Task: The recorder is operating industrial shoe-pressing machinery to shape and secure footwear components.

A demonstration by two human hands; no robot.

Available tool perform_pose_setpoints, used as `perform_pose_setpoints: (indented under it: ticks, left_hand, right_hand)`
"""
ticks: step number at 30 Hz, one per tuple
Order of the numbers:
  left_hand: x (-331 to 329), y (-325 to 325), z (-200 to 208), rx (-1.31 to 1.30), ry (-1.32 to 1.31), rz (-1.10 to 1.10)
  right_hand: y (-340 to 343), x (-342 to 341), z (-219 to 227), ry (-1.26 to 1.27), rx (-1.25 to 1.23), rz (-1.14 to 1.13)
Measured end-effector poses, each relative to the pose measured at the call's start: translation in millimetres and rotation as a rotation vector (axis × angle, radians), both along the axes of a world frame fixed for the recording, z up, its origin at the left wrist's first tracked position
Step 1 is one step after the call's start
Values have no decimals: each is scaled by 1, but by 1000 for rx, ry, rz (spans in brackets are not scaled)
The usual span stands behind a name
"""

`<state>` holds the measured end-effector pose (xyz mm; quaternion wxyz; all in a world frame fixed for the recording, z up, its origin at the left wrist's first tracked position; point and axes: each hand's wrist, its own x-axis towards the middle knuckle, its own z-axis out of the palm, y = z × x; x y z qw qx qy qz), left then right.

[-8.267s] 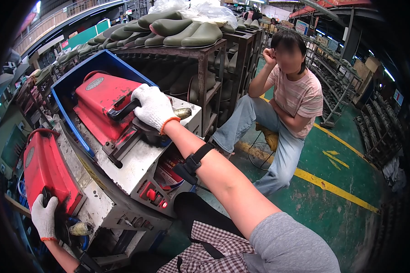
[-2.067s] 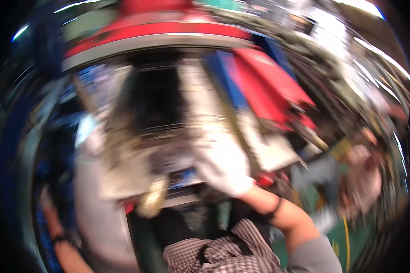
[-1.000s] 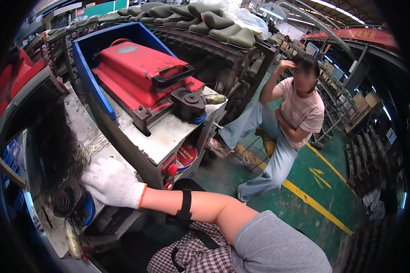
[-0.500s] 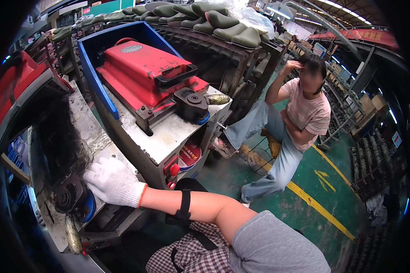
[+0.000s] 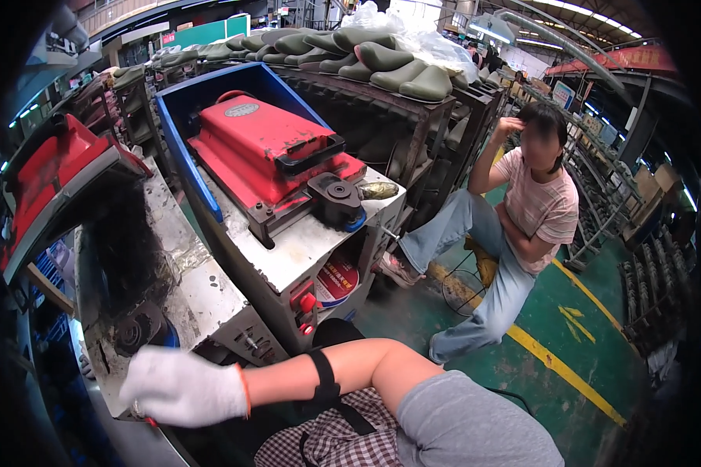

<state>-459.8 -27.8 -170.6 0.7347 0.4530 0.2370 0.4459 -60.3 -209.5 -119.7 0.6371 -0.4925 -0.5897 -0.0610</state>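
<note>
My right hand (image 5: 185, 387), in a white knit glove, is closed around the tape-wrapped handle at the near corner of the left machine (image 5: 218, 292). The fingers are slightly blurred and cover nearly all of the handle. Just beyond the hand sits a dark round hinge block (image 5: 136, 331) on the scuffed white top. This machine's red lid (image 5: 58, 187) stands raised at the left, over a blackened area. My left hand is out of view.
Beside it stands a second machine with a red cover (image 5: 265, 144) lowered in a blue frame (image 5: 181, 159) and red buttons (image 5: 308, 302) in front. Green shoes (image 5: 401, 74) crowd the rack behind. A person (image 5: 533, 194) sits at the right, on the green floor (image 5: 533, 335).
My right hand has moved from the machine top beside the hinge block down and nearer, onto the tape-wrapped handle. The whole view has shifted, so the machines appear farther right and lower.
</note>
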Motion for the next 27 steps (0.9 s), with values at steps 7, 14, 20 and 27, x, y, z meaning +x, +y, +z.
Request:
perform_pose_setpoints:
  ticks: [7, 14, 20, 27]
  left_hand:
    - [142, -105, 67, -115, -259, -221]
    - [172, -89, 99, -157, 74, -414]
    - [202, -58, 148, 266, 277, -634]
    - [268, 25, 207, 1014, 119, -176]
  right_hand:
    - [3, -61, 20, 313, -723, 664]
    - [-23, -31, 43, 854, -521, 726]
    - [-46, 28, 86, 842, -528, 678]
    - [48, 163, 75, 1067, -647, 318]
